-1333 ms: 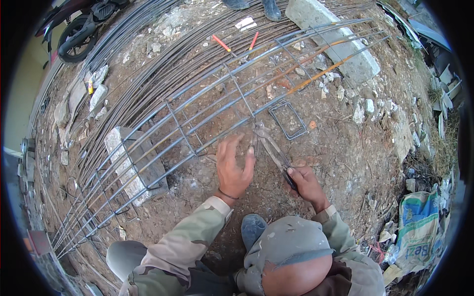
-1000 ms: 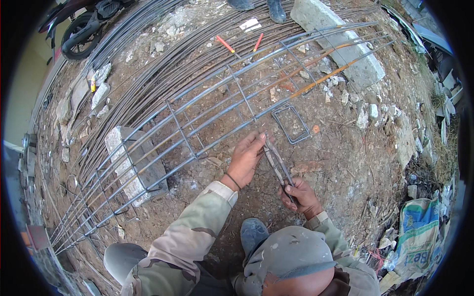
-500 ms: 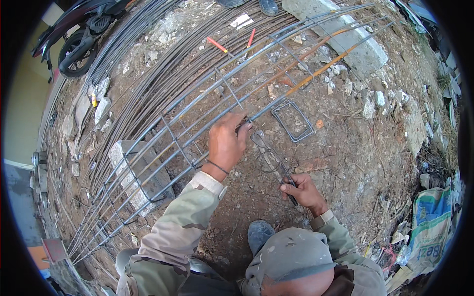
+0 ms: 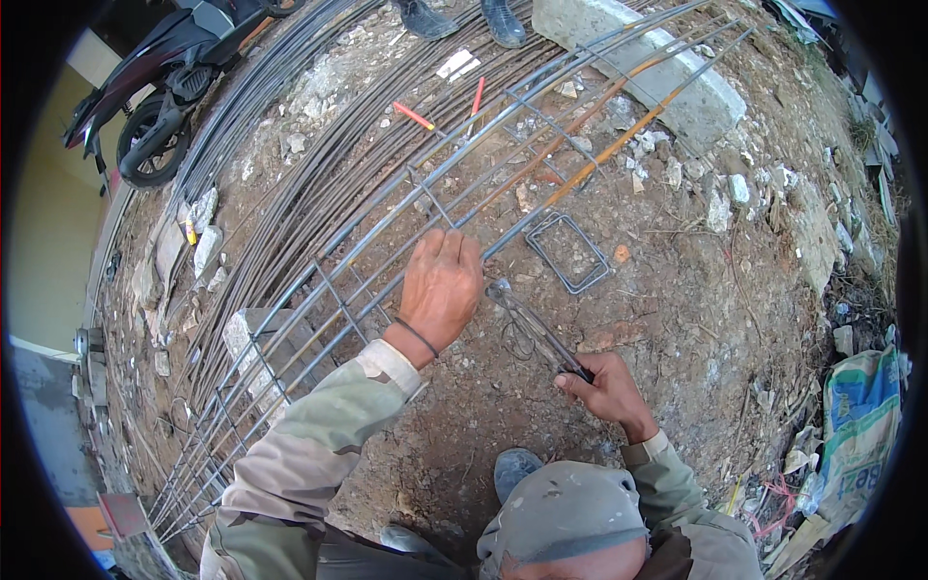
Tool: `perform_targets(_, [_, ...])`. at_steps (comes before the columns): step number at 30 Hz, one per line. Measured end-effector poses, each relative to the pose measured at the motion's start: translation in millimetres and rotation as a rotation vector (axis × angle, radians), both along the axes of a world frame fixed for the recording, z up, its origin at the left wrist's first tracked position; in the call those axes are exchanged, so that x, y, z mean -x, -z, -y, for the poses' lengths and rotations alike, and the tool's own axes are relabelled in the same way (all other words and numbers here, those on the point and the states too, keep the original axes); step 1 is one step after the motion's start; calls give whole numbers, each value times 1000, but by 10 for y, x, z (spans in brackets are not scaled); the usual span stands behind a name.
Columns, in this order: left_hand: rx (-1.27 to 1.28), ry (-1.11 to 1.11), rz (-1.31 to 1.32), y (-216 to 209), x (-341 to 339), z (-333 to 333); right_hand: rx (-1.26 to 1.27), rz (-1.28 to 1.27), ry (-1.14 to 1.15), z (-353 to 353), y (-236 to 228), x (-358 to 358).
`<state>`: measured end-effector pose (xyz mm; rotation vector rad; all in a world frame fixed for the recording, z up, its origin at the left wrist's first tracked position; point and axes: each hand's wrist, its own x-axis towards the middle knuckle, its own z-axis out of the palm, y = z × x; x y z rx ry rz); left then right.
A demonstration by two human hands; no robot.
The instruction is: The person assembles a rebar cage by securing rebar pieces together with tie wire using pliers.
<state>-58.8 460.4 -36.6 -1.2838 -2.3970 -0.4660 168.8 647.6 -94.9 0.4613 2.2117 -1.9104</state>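
Note:
My left hand (image 4: 440,290) is closed over the near bars of a long rebar cage (image 4: 333,275), its back upward and fingertips hidden. The cage slants from lower left to upper right, with square stirrups across its grey and rusty bars. My right hand (image 4: 607,394) grips the dark handles of long steel pincers (image 4: 543,334). Their head points up-left, close beside my left hand and just short of the near bar. Thin looped tie wire (image 4: 517,340) hangs beside the pincers. Loose rectangular stirrups (image 4: 567,253) lie on the soil to the right of the cage.
Concrete blocks (image 4: 701,106) sit beneath the cage at both ends. Many loose bars (image 4: 280,217) run behind it, with two red sticks (image 4: 414,116) nearby. Another person's boots (image 4: 505,27) stand at the top. A motorbike (image 4: 159,126) is upper left; a sack (image 4: 855,435) lies right.
The view has shifted slightly. My left hand has rolled so that its back faces up and its fingers curl out of sight. My right hand, still holding the pincers, sits slightly farther right and lower.

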Motion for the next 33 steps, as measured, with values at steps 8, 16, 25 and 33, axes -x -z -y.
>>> perform_targets(8, [2,396,16,69,-840,-234,-245,-89,3,5,38,169])
perform_targets(16, [-535,-188,491,281,-1185,305,-595,-139,-131,-17,41,-70])
perform_targets(25, [-1167,-119,1699,757,-784,294,379,531,-98,88,290,-804])
perform_targets(33, [-1087,-326,1376,920,-696,115,-845,-352,59,165,-820,418])
